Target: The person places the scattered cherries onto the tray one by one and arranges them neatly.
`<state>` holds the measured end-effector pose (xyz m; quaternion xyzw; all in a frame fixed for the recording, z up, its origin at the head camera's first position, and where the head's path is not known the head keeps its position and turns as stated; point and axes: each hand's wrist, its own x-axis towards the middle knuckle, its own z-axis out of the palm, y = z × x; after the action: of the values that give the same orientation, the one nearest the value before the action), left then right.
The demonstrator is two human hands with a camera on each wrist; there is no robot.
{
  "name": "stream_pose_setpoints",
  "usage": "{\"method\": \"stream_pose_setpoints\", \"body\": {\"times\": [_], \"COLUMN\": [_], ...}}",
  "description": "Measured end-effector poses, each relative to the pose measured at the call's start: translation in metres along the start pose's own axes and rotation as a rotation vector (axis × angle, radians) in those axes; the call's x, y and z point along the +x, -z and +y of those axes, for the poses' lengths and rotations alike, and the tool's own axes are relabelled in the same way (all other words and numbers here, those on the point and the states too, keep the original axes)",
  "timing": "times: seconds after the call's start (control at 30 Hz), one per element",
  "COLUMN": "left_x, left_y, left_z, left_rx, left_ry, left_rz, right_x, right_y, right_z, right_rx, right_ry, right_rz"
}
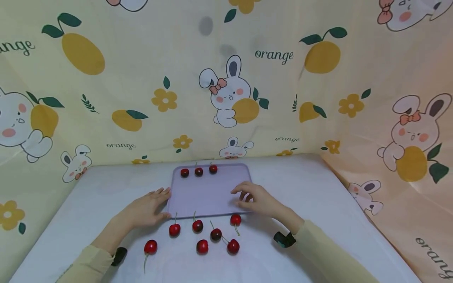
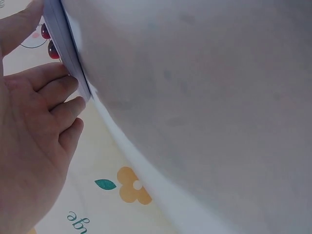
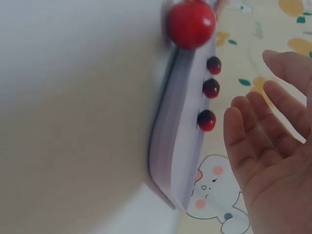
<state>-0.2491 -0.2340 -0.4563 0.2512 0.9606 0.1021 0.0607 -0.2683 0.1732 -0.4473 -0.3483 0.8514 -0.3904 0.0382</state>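
Observation:
A lilac tray point(image 1: 205, 196) lies on the table, with three dark red cherries point(image 1: 199, 171) in a row along its far side. My left hand point(image 1: 146, 208) rests against the tray's left edge, its fingertips and thumb touching the rim, as the left wrist view also shows. Over the right part of the tray hovers my right hand point(image 1: 258, 199), fingers loosely bent with nothing between them; its palm point(image 3: 278, 175) is bare in the right wrist view. The nearest loose cherry point(image 1: 235, 219) lies just in front of the tray, below that hand.
Several more stemmed cherries are scattered on the white table point(image 1: 283, 259) in front of the tray, one cherry point(image 1: 150, 247) farther left near my left wrist. A patterned cloth point(image 1: 141, 78) with rabbits and oranges hangs behind the table and along its sides.

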Motion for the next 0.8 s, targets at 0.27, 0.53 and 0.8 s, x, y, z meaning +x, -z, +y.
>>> {"method": "stream_pose_setpoints", "body": {"times": [0.27,0.53,0.8], "left_x": [0.000,0.002,0.002], "left_y": [-0.002,-0.003,-0.004], "left_z": [-0.002,-0.003,-0.005], "left_rx": [-0.004,-0.006,-0.005], "left_ry": [0.021,0.011,0.003], "left_rz": [-0.008,-0.007,0.000], "right_x": [-0.020,-0.027,-0.027], "right_y": [-0.004,-0.012,-0.017], "right_z": [-0.010,-0.013,-0.014], "right_rx": [-0.036,-0.035,-0.046], "right_ry": [-0.009,-0.047,-0.057], "right_rz": [-0.078,-0.146,-0.179]}}
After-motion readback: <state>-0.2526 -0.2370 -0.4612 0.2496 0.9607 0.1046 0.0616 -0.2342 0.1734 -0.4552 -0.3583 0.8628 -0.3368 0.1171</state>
